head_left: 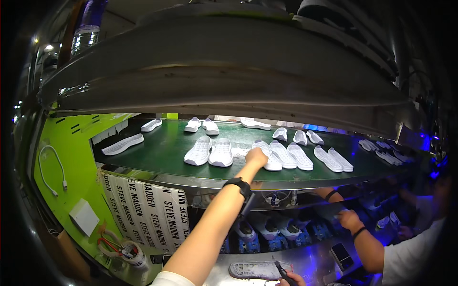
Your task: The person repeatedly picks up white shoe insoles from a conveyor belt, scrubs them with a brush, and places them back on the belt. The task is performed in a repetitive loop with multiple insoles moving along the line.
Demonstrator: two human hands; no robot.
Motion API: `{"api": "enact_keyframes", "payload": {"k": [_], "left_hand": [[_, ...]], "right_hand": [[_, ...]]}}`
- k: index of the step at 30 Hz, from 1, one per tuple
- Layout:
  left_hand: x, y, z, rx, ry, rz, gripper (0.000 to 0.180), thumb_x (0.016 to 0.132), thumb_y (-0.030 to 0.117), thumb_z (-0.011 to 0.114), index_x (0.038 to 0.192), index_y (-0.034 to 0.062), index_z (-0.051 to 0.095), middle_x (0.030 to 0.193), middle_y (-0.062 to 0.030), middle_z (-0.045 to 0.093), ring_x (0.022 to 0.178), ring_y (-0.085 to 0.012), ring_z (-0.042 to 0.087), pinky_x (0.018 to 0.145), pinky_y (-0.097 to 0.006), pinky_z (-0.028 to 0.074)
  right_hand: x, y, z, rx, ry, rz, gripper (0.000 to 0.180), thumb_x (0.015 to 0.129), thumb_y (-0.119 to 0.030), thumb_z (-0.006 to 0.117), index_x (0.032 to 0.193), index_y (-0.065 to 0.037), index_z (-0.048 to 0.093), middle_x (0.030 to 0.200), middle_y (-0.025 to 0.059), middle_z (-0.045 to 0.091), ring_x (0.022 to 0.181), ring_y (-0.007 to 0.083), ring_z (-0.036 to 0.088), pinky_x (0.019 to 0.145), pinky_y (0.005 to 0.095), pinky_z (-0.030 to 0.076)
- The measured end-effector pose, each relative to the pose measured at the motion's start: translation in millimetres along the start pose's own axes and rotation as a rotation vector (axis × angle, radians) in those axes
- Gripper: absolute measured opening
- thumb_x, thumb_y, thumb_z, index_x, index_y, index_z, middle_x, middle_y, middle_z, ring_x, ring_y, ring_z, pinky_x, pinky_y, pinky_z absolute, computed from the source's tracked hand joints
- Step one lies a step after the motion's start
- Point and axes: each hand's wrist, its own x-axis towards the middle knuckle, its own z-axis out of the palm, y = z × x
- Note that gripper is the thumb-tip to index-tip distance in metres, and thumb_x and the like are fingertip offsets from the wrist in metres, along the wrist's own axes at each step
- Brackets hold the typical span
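Note:
My left hand (256, 156) reaches far out over the green belt, its fingers closed on the upper part of a white shoe sole (272, 163). Other white soles (299, 157) lie right beside that one. Low in the picture, my right hand (296, 280) grips a slim, dark-handled tool (283, 271) with a thin tip; whether it is a brush I cannot tell. Just left of that tip, a greyish shoe sole (254, 270) lies flat on the metal bench, its studded hollow side up.
Several white soles (222, 152) are spread along the green belt (162, 155) under a dark hood (229, 71). Shoes (267, 228) stand on a shelf below. A co-worker's hand (350, 220) works at the right, near a dark device (341, 257). A white tub (133, 255) stands lower left.

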Motion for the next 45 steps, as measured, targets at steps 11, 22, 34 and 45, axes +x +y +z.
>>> {"api": "enact_keyframes", "payload": {"k": [11, 22, 34, 45], "left_hand": [[-303.6, -111.7, -43.7, -1.383, -0.586, -0.154, 0.061, 0.081, 0.022, 0.061, 0.132, -0.0062, 0.044, 0.12, -0.0211, 0.059, 0.107, -0.025, 0.062, 0.09, -0.042, 0.054], [-475.4, -234.6, 115.8, -2.19, -0.38, -0.838, 0.055, 0.101, 0.046, 0.035, 0.14, 0.0071, 0.044, 0.13, -0.0189, 0.056, 0.114, -0.0342, 0.059, 0.095, -0.046, 0.05], [-427.8, -197.2, 59.9, -2.004, -0.399, -0.599, 0.061, 0.099, 0.048, 0.036, 0.142, 0.005, 0.038, 0.117, -0.0262, 0.059, 0.093, -0.0365, 0.065, 0.078, -0.044, 0.057], [-371.7, -165.7, 61.9, -1.059, -1.265, -0.7, 0.039, 0.098, 0.024, 0.055, 0.124, -0.0043, 0.058, 0.112, -0.0122, 0.067, 0.095, -0.0154, 0.067, 0.081, -0.028, 0.056]], "right_hand": [[32.0, -18.0, -4.3, 0.499, 0.08, 0.183, 0.025, 0.08, 0.001, 0.065, 0.105, 0.002, 0.067, 0.1, 0.0129, 0.07, 0.09, 0.0218, 0.065, 0.082, 0.0309, 0.05], [1.3, -3.0, 87.8, -0.125, -0.366, -0.41, 0.028, 0.07, 0.0, 0.075, 0.098, -0.005, 0.073, 0.101, 0.0093, 0.072, 0.071, 0.0222, 0.058, 0.07, 0.031, 0.048], [13.5, -29.8, 79.4, 0.176, -0.66, 0.112, 0.028, 0.076, -0.003, 0.073, 0.103, -0.008, 0.074, 0.102, 0.0103, 0.072, 0.078, 0.0218, 0.065, 0.08, 0.0342, 0.052], [53.2, -25.3, 48.2, -0.209, -1.289, -0.367, 0.025, 0.078, -0.011, 0.069, 0.102, -0.012, 0.074, 0.103, 0.0065, 0.072, 0.092, 0.0258, 0.068, 0.079, 0.035, 0.054]]}}
